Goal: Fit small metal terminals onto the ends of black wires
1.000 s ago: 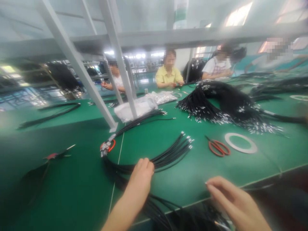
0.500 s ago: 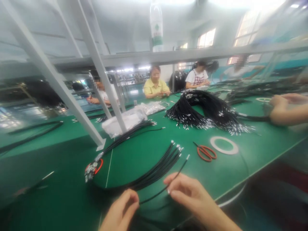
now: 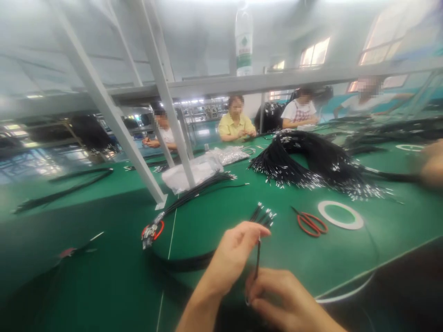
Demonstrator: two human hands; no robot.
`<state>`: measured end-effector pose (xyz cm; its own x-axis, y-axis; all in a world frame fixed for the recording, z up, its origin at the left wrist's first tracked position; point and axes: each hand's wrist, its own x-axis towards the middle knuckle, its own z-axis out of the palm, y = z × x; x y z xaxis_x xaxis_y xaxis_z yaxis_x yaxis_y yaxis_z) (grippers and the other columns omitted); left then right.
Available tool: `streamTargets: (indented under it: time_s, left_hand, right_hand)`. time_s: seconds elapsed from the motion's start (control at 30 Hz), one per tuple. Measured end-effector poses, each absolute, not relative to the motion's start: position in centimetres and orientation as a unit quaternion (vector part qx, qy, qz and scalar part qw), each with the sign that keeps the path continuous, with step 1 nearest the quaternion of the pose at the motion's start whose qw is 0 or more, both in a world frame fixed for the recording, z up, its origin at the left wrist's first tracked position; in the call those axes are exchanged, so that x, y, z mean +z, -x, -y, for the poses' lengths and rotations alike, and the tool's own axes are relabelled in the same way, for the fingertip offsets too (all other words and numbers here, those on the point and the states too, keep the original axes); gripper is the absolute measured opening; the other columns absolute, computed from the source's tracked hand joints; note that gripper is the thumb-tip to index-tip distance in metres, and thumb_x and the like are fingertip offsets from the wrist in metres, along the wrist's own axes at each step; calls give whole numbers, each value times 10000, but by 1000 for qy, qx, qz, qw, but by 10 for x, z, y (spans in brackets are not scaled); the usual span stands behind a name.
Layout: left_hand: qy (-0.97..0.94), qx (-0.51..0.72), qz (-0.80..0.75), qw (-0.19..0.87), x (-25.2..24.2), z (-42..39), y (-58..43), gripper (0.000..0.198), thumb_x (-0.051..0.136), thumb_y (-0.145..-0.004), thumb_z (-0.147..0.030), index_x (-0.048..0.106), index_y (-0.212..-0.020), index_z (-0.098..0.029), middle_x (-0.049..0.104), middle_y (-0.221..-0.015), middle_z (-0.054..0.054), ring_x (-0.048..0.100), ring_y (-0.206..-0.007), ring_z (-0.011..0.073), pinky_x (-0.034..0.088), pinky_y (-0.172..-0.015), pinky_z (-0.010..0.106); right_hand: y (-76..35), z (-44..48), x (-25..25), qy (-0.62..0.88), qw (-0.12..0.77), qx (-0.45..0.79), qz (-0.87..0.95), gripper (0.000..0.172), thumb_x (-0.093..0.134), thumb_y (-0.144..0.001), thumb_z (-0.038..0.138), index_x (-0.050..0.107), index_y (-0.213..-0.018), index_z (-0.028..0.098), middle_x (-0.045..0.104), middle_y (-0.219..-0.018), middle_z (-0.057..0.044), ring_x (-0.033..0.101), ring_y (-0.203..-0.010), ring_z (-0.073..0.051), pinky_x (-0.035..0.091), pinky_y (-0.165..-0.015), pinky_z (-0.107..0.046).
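My left hand [image 3: 237,251] reaches over a bundle of black cables [image 3: 197,263], its fingers pinched at the upper tip of a single black cable [image 3: 258,258]. Lower down, my right hand [image 3: 277,293] has its fingers closed round that same cable, which stands nearly upright between the two hands. Silvery end terminals [image 3: 266,216] of the bundle show just beyond my left fingertips; my left hand and forearm hide part of the bundle. To the right of my hands lie red-handled scissors [image 3: 312,224] and a white ring [image 3: 341,215], flat on the green table [image 3: 214,216].
A big heap of black cables [image 3: 294,157] lies further back. Left of it are plastic bags [image 3: 194,173] and grey rack posts [image 3: 114,124]. More terminals [image 3: 149,237] rest by a red loop [image 3: 159,229]. Co-workers sit opposite; another person's blurred hand [image 3: 432,163] is at right.
My left hand has moved up and right, from lower on the cable to its tip. The cable has gone from slanted to nearly upright. The whole view has shifted, so the scene sits further right.
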<state>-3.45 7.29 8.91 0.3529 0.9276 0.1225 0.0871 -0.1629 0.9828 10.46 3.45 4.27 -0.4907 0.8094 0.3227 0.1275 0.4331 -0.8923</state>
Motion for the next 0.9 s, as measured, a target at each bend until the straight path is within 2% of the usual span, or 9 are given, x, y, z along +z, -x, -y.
streamTargets:
  time_s: [0.1,0.27,0.4,0.47,0.53,0.6,0.7,0.8,0.9]
  left_hand:
    - [-663,406,-366,512,81,-70,20,380,432,-982,-326,598,-673,-179,712,-904,63,601,-878,184,443,-870,308]
    - [-659,400,-351,532,61,-58,19,429,361,-1011,-388,551,-684,-186,692,-936,65,593,-858,177,446,-811,297]
    - [-651,357,-366,561,56,-57,34,329,435,-999,-366,681,-910,-166,712,-1039,74,633,-939,187,468,-865,302]
    - [-618,391,-377,568,58,-61,41,312,451,-996,-369,672,-1078,-164,710,-1118,93,626,-1064,219,454,-949,347]
    - [-576,433,-370,586,62,-66,44,344,429,-1004,-383,651,-1139,-157,700,-1151,112,612,-1118,236,445,-982,382]
    - [-561,443,-348,606,67,-70,42,360,412,-1010,-385,669,-1100,-149,706,-1100,113,616,-1088,234,451,-967,385]
    - [-599,421,-323,600,73,-73,31,332,476,-986,-372,704,-901,-146,708,-960,82,613,-935,196,452,-893,329]
    - [-616,421,-312,588,69,-71,22,352,496,-975,-374,621,-725,-160,693,-849,54,587,-833,167,433,-832,287]
    - [-599,398,-318,617,56,-69,22,396,494,-967,-443,589,-706,-160,695,-850,59,584,-778,155,436,-746,263]
  right_hand:
    - [-103,-34,36,342,388,437,736,204,554,-812,199,715,-688,178,728,-719,-52,658,-679,-174,510,-651,-263]
    - [-104,-34,14,355,403,470,701,232,563,-822,247,738,-711,141,720,-700,-56,657,-657,-184,512,-598,-257]
    - [-110,-36,18,375,400,447,706,210,571,-839,200,703,-682,154,713,-698,-41,653,-691,-177,509,-669,-271]
    - [-110,-37,24,360,409,444,711,180,579,-820,171,682,-673,170,724,-731,-42,664,-715,-177,511,-698,-276]
    - [-109,-37,30,347,412,447,714,170,571,-800,152,667,-663,182,730,-753,-46,672,-723,-177,515,-699,-276]
    - [-106,-36,32,347,407,445,718,176,562,-794,159,661,-651,186,729,-738,-48,676,-711,-178,517,-681,-274]
    - [-105,-35,31,353,394,435,728,182,564,-800,185,683,-662,180,737,-717,-51,682,-686,-177,520,-660,-264]
    - [-107,-35,26,369,387,430,728,183,565,-785,142,716,-684,165,757,-731,-57,696,-699,-179,525,-670,-255]
    - [-110,-38,22,375,388,427,726,198,558,-752,84,724,-678,162,762,-721,-43,697,-693,-175,525,-654,-241]
